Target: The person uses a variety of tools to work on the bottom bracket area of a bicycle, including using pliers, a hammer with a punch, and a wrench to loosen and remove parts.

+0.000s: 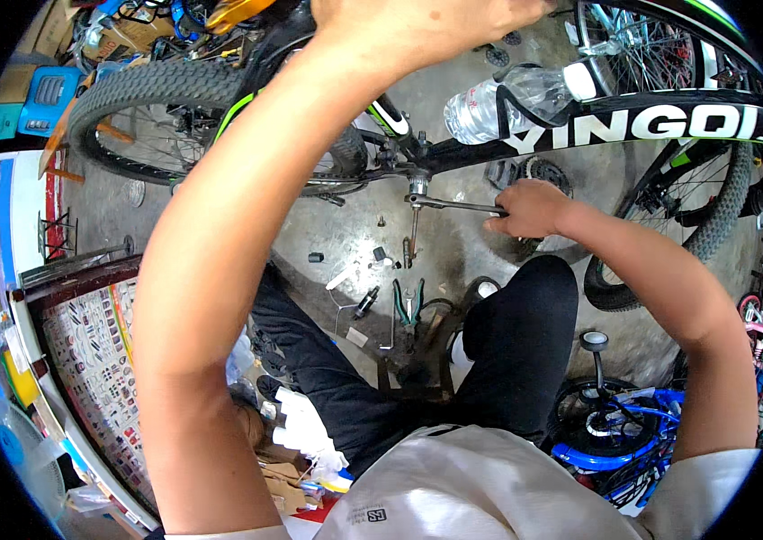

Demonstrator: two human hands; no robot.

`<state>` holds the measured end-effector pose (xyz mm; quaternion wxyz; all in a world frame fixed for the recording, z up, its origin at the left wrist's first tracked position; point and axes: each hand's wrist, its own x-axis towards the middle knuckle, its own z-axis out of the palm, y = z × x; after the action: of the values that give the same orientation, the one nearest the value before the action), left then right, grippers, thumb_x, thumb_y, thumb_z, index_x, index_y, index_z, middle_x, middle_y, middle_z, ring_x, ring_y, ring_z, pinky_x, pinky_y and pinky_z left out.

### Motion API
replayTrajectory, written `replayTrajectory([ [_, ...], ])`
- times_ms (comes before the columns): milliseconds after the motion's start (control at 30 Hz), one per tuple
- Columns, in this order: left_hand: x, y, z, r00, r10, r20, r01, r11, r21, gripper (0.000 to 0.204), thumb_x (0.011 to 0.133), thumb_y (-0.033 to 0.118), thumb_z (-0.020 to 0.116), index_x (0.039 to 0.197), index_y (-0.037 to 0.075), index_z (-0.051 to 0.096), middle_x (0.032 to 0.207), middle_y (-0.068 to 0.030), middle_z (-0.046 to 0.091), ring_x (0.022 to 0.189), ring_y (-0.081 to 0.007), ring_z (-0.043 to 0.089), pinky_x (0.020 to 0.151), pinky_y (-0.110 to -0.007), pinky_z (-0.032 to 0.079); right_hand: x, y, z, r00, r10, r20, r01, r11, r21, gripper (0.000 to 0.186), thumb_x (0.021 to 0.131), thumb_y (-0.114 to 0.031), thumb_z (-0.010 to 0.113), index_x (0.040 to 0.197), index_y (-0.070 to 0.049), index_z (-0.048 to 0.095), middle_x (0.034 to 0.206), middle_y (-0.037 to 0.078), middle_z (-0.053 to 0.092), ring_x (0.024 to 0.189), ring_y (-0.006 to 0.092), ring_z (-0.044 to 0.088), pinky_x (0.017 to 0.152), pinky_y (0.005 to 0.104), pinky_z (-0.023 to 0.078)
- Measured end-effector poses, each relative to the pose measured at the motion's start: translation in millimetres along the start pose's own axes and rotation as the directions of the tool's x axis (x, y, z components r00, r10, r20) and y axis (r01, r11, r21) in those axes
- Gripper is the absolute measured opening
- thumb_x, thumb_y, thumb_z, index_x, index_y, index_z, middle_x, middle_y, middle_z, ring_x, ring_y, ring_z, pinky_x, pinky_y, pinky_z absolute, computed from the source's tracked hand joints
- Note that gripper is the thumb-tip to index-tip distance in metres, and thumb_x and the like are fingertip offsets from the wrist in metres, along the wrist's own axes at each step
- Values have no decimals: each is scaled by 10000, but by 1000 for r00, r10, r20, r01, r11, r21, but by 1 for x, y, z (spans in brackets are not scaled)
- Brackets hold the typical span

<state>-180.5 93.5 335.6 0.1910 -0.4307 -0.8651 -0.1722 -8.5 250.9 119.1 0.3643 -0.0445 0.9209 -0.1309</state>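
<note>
Grey floor (345, 236), glossy in patches, is lined by clutter. Above it a black bike (467, 156) is cut off at the upper edge and partly hidden by the left arm (219, 234). At the lower right a blue bike (590, 463) is seen; at the left, a picture-covered panel (89, 351). The left hand (431, 22) is cropped; whether its fingers are open or closed cannot be told. By the right hand's (530, 209) curled fingers a wrench (462, 206) is gripped, its head set below the black bike's frame, the exact fit unclear. Nearer the knees, green-handled pliers (408, 304) are seen.
</note>
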Motion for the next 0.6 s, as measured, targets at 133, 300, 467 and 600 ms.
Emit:
replayTrajectory([
  [133, -15, -6, 10, 986, 59, -154, -62, 998, -19, 509, 818, 424, 816, 1059, 18, 625, 990, -193, 723, 885, -346, 731, 749, -458, 574, -18, -12, -3, 998, 60, -17, -62, 991, -123, 561, 910, -570, 661, 1075, -39, 742, 981, 221, 739, 984, 405, 723, 838, 509, 581],
  [300, -146, 50, 34, 832, -175, -527, -102, 885, -455, 573, 816, 197, 804, 1293, -16, 569, 1189, -177, 605, 1105, -352, 568, 995, -451, 447, -43, -6, 22, 919, -39, -393, 9, 997, -78, 562, 922, -591, 653, 1029, -41, 691, 977, 166, 730, 918, 372, 727, 762, 493, 586],
  [467, -238, 129, 131, 132, -563, 816, 630, -588, -508, 637, 984, 565, 663, 1252, -4, 564, 1132, -113, 635, 1002, -214, 616, 892, -383, 510, -67, -21, 21, 762, 33, -646, 0, 999, 51, 533, 913, -520, 696, 1131, -33, 685, 994, 173, 698, 994, 382, 684, 851, 476, 558],
  [600, -219, 137, 190, 131, -283, 950, 496, -811, -310, 453, 1039, 475, 609, 1143, 41, 532, 923, -57, 628, 770, -200, 696, 583, -368, 570, -109, -45, -44, 318, -306, -897, 238, 942, -237, 382, 838, -399, 769, 996, -59, 696, 966, 111, 682, 937, 316, 663, 899, 457, 531],
])
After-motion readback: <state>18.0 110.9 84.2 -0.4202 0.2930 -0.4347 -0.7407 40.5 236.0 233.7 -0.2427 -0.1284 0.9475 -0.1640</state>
